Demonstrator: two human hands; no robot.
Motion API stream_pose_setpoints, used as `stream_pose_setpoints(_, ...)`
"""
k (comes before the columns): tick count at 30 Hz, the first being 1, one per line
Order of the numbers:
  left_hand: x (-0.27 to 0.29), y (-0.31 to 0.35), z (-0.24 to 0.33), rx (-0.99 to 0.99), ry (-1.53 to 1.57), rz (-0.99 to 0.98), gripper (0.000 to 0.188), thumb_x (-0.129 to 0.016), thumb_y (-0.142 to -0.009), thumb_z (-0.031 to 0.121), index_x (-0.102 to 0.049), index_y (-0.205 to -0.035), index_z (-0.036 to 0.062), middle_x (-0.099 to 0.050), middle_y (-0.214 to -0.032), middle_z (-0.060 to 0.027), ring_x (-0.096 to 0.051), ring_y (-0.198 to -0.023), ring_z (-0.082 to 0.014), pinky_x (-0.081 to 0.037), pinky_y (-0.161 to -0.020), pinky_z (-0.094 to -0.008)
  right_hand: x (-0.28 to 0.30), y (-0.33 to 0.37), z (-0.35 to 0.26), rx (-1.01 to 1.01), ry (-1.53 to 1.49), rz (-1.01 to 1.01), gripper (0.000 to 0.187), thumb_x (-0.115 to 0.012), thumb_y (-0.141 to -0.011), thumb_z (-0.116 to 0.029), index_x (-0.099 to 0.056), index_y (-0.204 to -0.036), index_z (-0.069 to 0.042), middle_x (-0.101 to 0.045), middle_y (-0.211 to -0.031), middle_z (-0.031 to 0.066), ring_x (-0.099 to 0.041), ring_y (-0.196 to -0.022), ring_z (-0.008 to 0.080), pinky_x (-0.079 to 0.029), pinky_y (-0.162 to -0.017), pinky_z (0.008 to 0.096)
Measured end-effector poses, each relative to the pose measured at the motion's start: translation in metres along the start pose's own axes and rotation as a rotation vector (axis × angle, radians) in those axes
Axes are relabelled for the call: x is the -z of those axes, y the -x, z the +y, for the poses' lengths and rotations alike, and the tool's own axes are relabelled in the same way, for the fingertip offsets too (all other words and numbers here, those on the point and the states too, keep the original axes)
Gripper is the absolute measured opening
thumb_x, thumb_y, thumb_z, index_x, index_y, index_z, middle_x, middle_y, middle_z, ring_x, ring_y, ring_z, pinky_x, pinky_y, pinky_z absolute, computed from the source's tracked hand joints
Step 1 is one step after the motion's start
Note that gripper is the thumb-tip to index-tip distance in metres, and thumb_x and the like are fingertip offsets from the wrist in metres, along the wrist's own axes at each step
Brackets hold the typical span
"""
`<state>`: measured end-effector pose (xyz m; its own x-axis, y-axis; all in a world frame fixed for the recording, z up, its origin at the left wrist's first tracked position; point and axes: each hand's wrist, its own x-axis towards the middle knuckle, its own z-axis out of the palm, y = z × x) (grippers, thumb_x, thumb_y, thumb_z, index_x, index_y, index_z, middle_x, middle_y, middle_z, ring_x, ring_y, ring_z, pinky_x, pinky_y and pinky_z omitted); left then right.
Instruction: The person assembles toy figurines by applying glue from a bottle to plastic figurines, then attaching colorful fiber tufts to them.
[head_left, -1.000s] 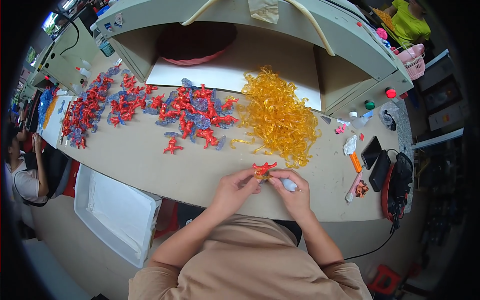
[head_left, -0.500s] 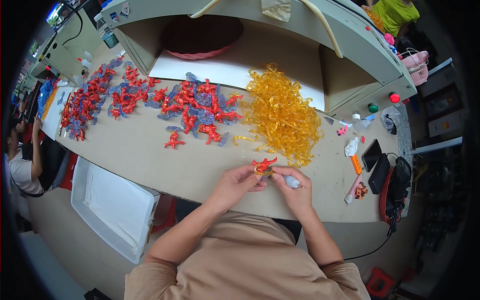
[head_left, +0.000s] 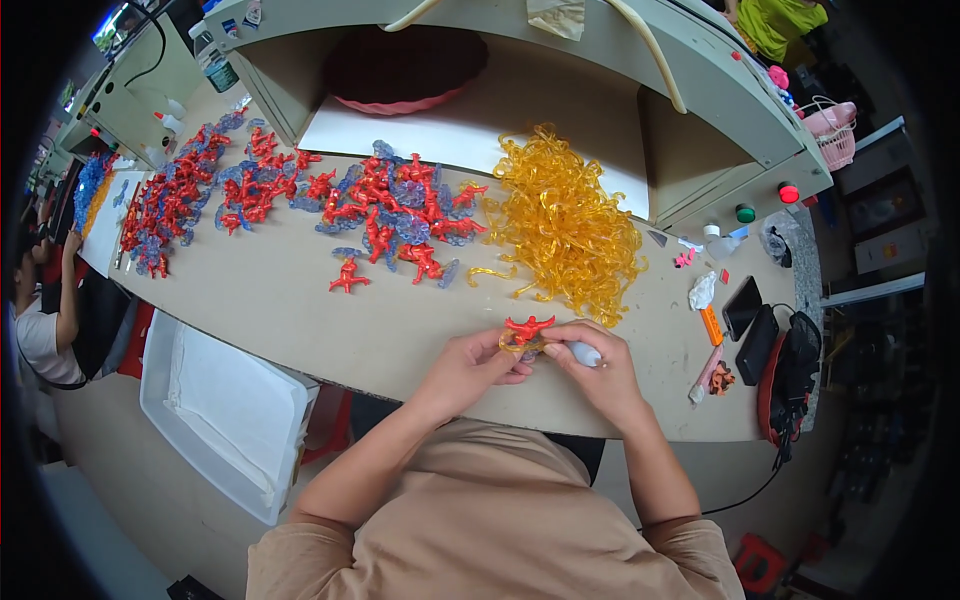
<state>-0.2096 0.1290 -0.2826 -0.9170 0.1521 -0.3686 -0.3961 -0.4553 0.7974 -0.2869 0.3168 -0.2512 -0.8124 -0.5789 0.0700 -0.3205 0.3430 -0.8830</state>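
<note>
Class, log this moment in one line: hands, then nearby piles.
left hand: holding red figure | right hand: holding pale bottle | piles: amber curls, red and violet pieces

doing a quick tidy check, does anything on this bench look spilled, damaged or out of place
Nothing looks clearly spilled or damaged. Mildly odd: one red figure sits slightly apart from its pile, and a yellow strand strays left of the heap.

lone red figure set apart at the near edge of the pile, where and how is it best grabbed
Probably pinch the red figure by its torso between thumb and finger, coming from the near side: its limbs splay left and right around a thicker middle, while a translucent blue piece and the pile crowd it on the far side and to the right.
</note>
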Motion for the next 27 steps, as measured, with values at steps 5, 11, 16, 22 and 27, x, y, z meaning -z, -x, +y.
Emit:
stream_pose_setpoints(5,0.001,-0.002,-0.001,0.008,-0.006,-0.022,0.028,-0.051,-0.098,0.008,-0.055,-0.123,-0.0042,-0.063,-0.111,-0.0093,-0.064,-0.098,-0.0158,-0.055,-0.089,-0.0285,0.004,-0.001,-0.006,0.055,0.155,-0.046,0.015,-0.070,-0.083,-0.002,-0.068,-0.098,-0.002,-0.068,-0.091,0.0078,-0.064,-0.085,0.0166,-0.050,-0.077,0.0286)
stream_pose_setpoints(11,0.000,-0.006,-0.005,-0.029,0.022,-0.009,0.031,-0.053,-0.098,0.011,-0.056,-0.126,-0.0009,-0.063,-0.114,-0.0056,-0.064,-0.098,-0.0150,-0.054,-0.090,-0.0315,-0.005,0.001,0.007,-0.064,0.058,0.019,0.014,-0.069,-0.084,-0.002,-0.068,-0.098,-0.001,-0.069,-0.091,0.0074,-0.064,-0.085,0.0143,-0.049,-0.075,0.0272)
stream_pose_setpoints(16,0.001,-0.007,-0.009,-0.054,0.074,0.024,0.031,-0.054,-0.097,0.007,-0.055,-0.126,-0.0010,-0.063,-0.115,-0.0056,-0.064,-0.098,-0.0155,-0.054,-0.091,-0.0307,-0.014,0.002,0.008,-0.075,0.018,0.073,0.012,-0.068,-0.085,-0.002,-0.067,-0.097,0.000,-0.069,-0.093,0.0070,-0.062,-0.084,0.0127,-0.049,-0.075,0.0264)
stream_pose_setpoints(22,-0.002,-0.007,-0.009,-0.079,0.068,0.063,0.026,-0.052,-0.097,0.005,-0.056,-0.121,-0.0032,-0.064,-0.109,-0.0091,-0.064,-0.097,-0.0134,-0.053,-0.089,-0.0260,-0.024,0.005,0.008,0.012,0.084,0.148,0.013,-0.067,-0.084,0.002,-0.067,-0.097,0.000,-0.068,-0.093,0.0100,-0.064,-0.086,0.0162,-0.050,-0.077,0.0273)
stream_pose_setpoints(27,0.000,-0.007,-0.006,-0.066,0.139,0.048,0.027,-0.052,-0.097,0.007,-0.056,-0.122,-0.0030,-0.064,-0.109,-0.0087,-0.064,-0.097,-0.0134,-0.053,-0.089,-0.0261,-0.030,0.006,0.007,0.107,0.112,0.230,0.014,-0.066,-0.084,0.003,-0.067,-0.098,0.000,-0.068,-0.093,0.0114,-0.065,-0.086,0.0188,-0.050,-0.078,0.0287)
